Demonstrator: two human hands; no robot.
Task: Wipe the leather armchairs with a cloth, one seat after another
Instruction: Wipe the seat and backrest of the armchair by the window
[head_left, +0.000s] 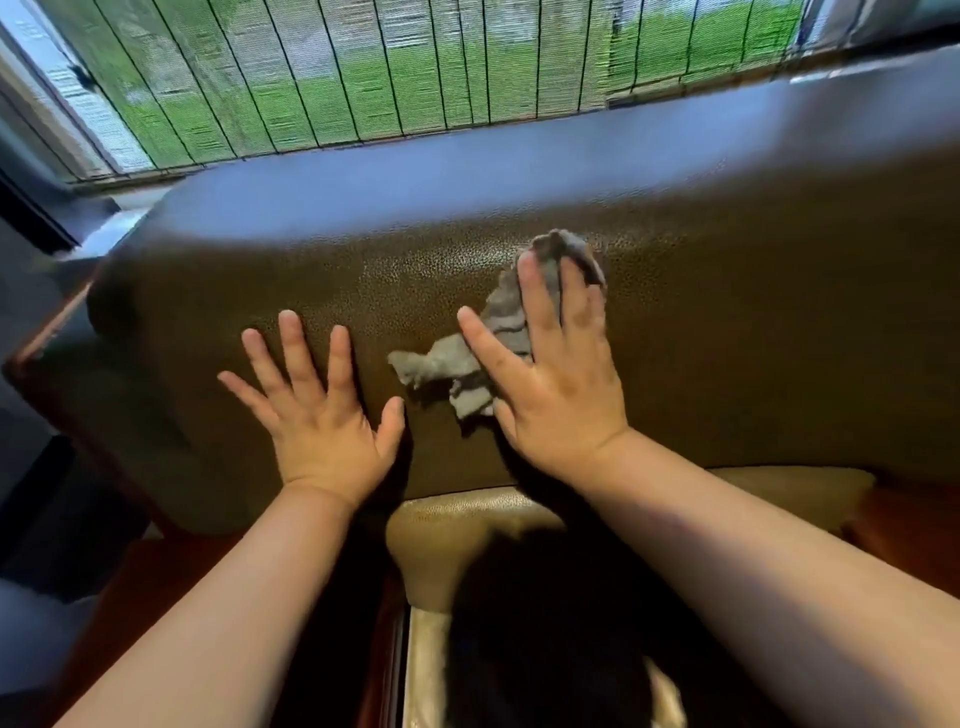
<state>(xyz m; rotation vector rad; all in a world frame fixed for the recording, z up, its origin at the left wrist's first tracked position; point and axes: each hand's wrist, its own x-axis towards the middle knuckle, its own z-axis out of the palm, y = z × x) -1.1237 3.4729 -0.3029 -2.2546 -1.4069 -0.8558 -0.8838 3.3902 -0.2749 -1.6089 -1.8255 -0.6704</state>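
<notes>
The big brown pebbled-leather armchair backrest (727, 322) is my landmark: firm, padded, a bit slick I'd guess, so it should take steady pressure w/o giving. My left hand (322, 410) lies flat on it w/ fingers spread, holding nothing, left of center; my right hand (550, 374) is just right of that, fingers straight, pressing down on the cloth. The small crumpled grey cloth (447, 364) is pinned betw. right palm & backrest, tail sticking out toward the left hand; it looks light, limp, prone to bunching, so best held under a flat palm at its middle.

daylight through the window blind (415, 78), bluish sheen, dim blurred foreground, wide-angle edge bending
</notes>
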